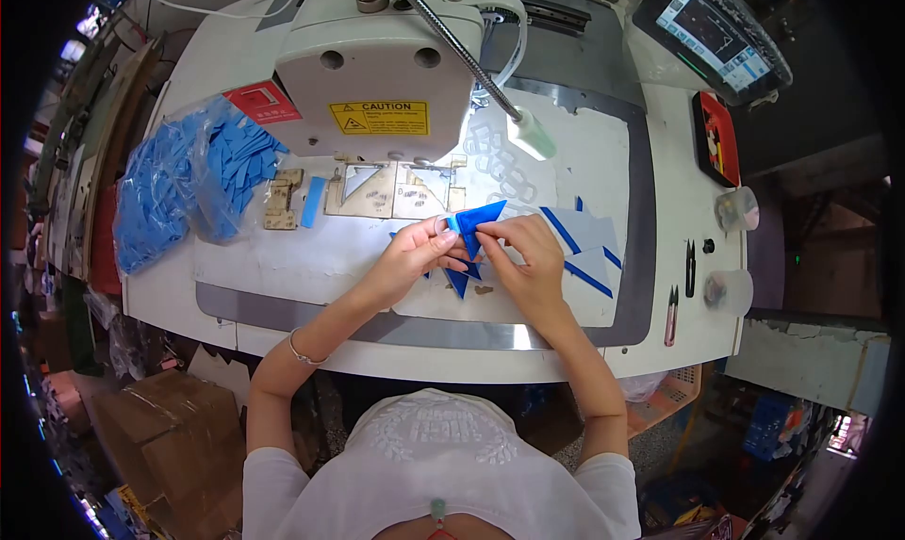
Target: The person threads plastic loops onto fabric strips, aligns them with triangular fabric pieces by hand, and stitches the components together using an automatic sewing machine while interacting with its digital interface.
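Note:
Over the middle of the worktable, my left hand (417,253) and my right hand (528,265) both grip a dark blue triangular piece (479,221). My left fingers pinch its left end, where a lighter blue bit shows. The right thumb and fingertips close on its right side. Below the hands lie more dark blue pointed pieces (459,282), partly covered by my fingers. To the right of my right hand rest several pale triangular pieces (586,229) with dark blue edge strips.
Ahead stands a white machine head (377,88) with a caution label, above a clamp template (394,189). At left are a plastic bag (189,177) of light blue strips and a small template (282,201). Thread snips (671,316), clear cups (728,292), a red tray (715,139) and a screen (714,37) sit right.

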Demonstrator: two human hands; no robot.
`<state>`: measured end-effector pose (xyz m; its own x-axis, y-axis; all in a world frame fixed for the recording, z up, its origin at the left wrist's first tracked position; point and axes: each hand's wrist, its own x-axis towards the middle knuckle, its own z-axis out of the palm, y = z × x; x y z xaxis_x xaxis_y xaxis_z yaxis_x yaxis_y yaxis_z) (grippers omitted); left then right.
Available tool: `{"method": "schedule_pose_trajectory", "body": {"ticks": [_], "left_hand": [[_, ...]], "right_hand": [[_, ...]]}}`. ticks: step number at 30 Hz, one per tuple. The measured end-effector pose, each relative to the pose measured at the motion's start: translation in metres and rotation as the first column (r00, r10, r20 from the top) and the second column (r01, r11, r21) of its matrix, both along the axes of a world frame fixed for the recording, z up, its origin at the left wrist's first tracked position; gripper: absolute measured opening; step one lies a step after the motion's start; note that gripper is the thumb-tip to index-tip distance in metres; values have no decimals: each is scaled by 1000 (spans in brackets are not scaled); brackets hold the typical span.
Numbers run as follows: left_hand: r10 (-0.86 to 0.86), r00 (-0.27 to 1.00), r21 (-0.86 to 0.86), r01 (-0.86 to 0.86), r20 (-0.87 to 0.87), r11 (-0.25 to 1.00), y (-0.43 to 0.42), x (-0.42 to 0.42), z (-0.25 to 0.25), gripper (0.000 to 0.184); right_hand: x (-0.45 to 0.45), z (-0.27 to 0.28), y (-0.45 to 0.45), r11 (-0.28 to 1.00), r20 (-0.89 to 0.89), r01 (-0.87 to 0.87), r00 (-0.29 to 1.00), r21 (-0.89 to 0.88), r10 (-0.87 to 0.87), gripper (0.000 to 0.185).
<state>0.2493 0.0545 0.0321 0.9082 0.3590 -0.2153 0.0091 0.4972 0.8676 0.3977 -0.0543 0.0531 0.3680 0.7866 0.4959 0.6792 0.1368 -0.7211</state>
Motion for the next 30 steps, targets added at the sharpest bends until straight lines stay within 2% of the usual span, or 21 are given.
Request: {"method": "schedule_pose_trajectory", "body": {"ticks": [1, 4, 7, 10, 12, 13, 14, 16, 18, 19, 20, 21, 22, 23, 24, 26, 28, 30], "left_hand": [[6, 1000, 0, -6, 4, 1000, -1, 0, -1, 30], [53, 998, 140, -48, -37, 989, -5, 1, -2, 31], [132, 991, 343, -113, -35, 933, -12, 3, 9, 32], [201, 963, 689, -22, -180, 724, -18, 3, 21, 33], [221, 966, 818, -17, -135, 575, -22, 5, 21, 31], [184, 974, 821, 5, -134, 571, -24, 6, 24, 30], [154, 979, 827, 25, -134, 562, -24, 8, 24, 30], [78, 984, 694, 55, -159, 718, -22, 11, 13, 30], [2, 984, 528, 94, -178, 844, -16, 14, 4, 30], [-33, 983, 447, 113, -182, 887, -11, 16, 6, 31], [-53, 981, 365, 119, -187, 923, -5, 15, 7, 33], [-52, 984, 296, 101, -171, 950, -3, 17, 11, 33], [-63, 985, 262, 105, -163, 959, 0, 17, 9, 34], [-68, 986, 232, 102, -152, 967, 4, 16, 1, 34], [-71, 988, 202, 98, -138, 974, 8, 14, -3, 35], [-50, 989, 181, 76, -140, 981, 9, 14, -1, 35], [-57, 993, 130, 71, -106, 989, 11, 12, -1, 37], [-64, 995, 66, 69, -73, 995, 11, 12, 2, 39]], "right_hand": [[-2, -1, 2, 1000, -2, 9, 1000, 2, -9, 11], [-9, -2, 5, 999, -11, 42, 999, 3, -42, 9], [-14, -4, 6, 996, -35, 92, 995, -3, -92, 8], [-17, -9, 3, 989, -68, 145, 987, 14, -143, 7], [-19, -8, -4, 988, -142, 150, 978, -36, -154, 9], [-16, -8, -10, 991, -182, 114, 975, -75, -126, 9], [-14, -5, -18, 982, -536, -57, 842, -183, -51, 8], [2, 13, -39, 977, -711, -118, 702, -176, -43, 5], [30, -1, -66, 964, -469, 264, 847, -40, -251, 7], [48, 9, -83, 870, -280, 489, 829, -59, -485, 9], [72, -8, -109, 749, -333, 627, 674, -213, -659, 12], [92, -15, -132, 642, 2, 750, 650, -161, -760, 21], [108, -23, -154, 534, 308, 844, 521, -47, -796, 29], [125, -36, -181, 430, 543, 894, 425, -126, -725, 35], [137, -58, -207, 349, 618, 917, 389, -191, -684, 30], [141, -68, -222, 347, 577, 909, 415, -231, -703, 24], [132, -61, -217, 452, 459, 865, 499, -216, -735, 19], [145, -67, -223, 422, 513, 876, 479, -231, -712, 19]]}}
